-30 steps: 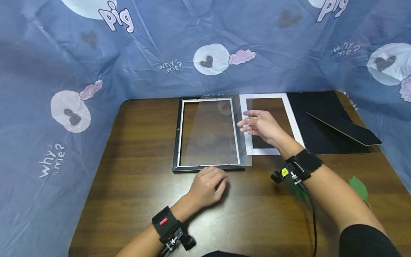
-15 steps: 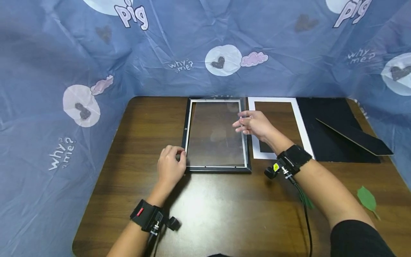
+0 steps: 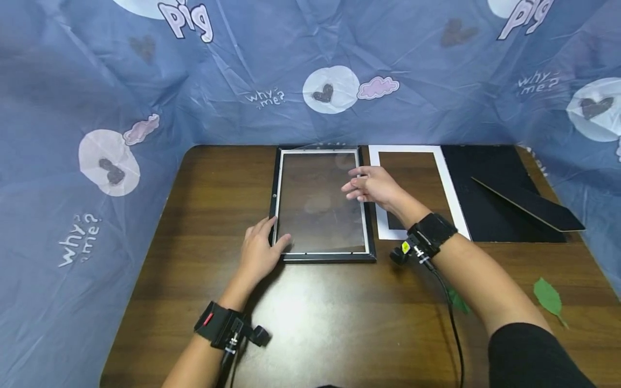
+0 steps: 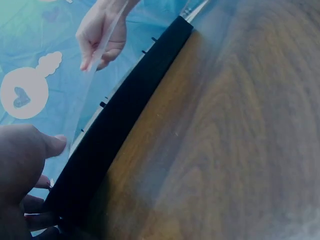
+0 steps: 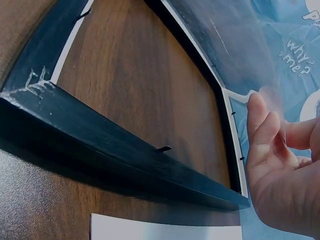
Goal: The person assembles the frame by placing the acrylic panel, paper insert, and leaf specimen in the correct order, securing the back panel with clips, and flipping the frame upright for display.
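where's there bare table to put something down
The table is bare from its left edge to the left forearm and black frame, and in front of the frame up to the right forearm.

Back right is crowded: frame with clear sheet over it, white mat, black board. Leaves lie front right.

The right hand (image 3: 371, 188) pinches; the left hand (image 3: 260, 250) is loosely splayed.

Clear sheet (image 3: 317, 207), tilted, above the flat black frame (image 3: 330, 258)
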The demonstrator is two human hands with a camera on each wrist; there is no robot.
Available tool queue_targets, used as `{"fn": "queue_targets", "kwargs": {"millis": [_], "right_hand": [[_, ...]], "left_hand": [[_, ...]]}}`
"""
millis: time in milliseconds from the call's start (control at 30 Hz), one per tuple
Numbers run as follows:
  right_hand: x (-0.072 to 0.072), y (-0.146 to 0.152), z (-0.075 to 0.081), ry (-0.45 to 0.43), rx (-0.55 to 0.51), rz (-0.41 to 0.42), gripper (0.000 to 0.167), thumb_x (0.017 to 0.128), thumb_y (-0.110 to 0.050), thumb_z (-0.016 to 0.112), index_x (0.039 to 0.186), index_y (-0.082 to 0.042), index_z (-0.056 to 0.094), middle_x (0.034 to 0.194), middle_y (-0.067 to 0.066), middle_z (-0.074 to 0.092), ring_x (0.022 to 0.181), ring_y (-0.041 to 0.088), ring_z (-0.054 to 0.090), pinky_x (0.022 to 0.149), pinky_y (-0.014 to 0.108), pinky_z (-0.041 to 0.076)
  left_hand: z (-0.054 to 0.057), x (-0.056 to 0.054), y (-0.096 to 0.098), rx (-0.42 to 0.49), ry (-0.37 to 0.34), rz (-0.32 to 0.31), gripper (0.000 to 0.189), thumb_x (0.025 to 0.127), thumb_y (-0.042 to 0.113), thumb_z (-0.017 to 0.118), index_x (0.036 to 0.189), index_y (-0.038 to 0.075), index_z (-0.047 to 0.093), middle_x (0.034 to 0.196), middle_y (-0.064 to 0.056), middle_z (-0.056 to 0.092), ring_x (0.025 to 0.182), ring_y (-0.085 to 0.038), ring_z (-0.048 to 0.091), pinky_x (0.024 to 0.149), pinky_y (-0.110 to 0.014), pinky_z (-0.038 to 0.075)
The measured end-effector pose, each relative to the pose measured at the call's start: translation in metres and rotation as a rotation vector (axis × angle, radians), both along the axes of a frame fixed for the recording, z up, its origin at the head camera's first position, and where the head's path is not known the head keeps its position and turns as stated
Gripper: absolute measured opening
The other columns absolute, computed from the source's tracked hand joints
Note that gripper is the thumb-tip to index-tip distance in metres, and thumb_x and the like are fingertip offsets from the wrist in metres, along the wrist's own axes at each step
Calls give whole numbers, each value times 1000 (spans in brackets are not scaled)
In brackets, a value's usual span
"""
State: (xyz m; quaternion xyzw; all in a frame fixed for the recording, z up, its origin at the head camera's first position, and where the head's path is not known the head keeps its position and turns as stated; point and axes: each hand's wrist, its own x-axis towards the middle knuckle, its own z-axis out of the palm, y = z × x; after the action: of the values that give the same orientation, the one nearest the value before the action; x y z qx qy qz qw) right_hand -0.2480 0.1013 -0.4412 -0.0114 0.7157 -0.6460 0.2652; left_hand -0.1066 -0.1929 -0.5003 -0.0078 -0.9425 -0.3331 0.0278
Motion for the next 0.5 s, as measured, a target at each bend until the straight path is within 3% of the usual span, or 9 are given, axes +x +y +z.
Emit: {"fn": "queue_targets", "kwargs": {"millis": [333,500], "right_hand": [[-4,0,-9,39,129,-15,46,103,-5,52,146,6,41,117,26,67,72,14,71,56,19,53],[-6,3,-19,119,250,-42,52,98,-5,62,145,8,44,97,17,68,65,13,67,58,24,56]], "left_hand": [[-4,3,2,-9,34,9,69,89,34,77,146,3,51,150,-22,47,127,-41,46,103,-51,38],[-5,4,5,-19,55,17,70,87,33,79,145,3,52,148,-22,48,126,-41,47,102,-52,38]]}}
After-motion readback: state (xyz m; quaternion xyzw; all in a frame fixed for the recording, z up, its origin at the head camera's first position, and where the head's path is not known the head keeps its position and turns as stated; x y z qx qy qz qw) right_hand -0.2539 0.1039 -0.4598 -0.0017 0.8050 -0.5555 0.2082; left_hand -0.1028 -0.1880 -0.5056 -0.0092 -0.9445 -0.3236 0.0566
